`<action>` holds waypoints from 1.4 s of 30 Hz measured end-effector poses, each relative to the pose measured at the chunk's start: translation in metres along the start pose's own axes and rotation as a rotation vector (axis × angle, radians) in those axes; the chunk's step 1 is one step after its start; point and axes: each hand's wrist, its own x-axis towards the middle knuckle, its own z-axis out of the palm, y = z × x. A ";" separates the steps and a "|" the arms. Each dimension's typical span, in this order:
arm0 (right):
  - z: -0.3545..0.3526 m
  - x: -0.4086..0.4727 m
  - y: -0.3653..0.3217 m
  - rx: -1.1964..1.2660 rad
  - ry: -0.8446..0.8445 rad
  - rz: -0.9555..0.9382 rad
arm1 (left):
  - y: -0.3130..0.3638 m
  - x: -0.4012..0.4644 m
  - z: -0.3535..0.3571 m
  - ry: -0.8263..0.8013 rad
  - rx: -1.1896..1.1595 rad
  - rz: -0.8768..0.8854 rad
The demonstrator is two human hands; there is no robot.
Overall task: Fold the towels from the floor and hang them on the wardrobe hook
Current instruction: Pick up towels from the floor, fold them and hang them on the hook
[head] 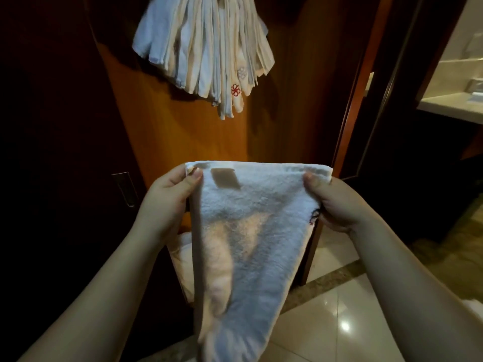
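I hold a white towel [251, 231] stretched out in front of me, its top edge level and the rest hanging down to a narrow end. My left hand [167, 197] pinches the top left corner, thumb on the front. My right hand [332, 202] pinches the top right corner the same way. A small label shows near the top left of the towel. Above, a thick bunch of folded white towels [206, 48] hangs against the wooden wardrobe door [167, 121]; one carries a red embroidered mark. The hook itself is hidden by them.
More white cloth [180, 257] lies low behind the held towel. A dark door with a metal handle [125, 189] stands at the left. Glossy floor tiles [334, 322] spread at the lower right. A bathroom counter [454, 105] shows through the doorway on the right.
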 end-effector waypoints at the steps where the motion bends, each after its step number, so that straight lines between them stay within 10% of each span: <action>1: 0.002 0.000 -0.002 -0.059 0.014 -0.016 | 0.000 0.002 -0.001 -0.004 -0.001 -0.009; 17: 0.079 -0.016 0.051 -0.458 0.596 0.155 | -0.054 -0.033 0.051 0.401 0.070 -0.257; 42: 0.125 -0.032 0.029 -0.356 0.091 -0.070 | -0.037 -0.070 0.072 -0.100 0.031 -0.125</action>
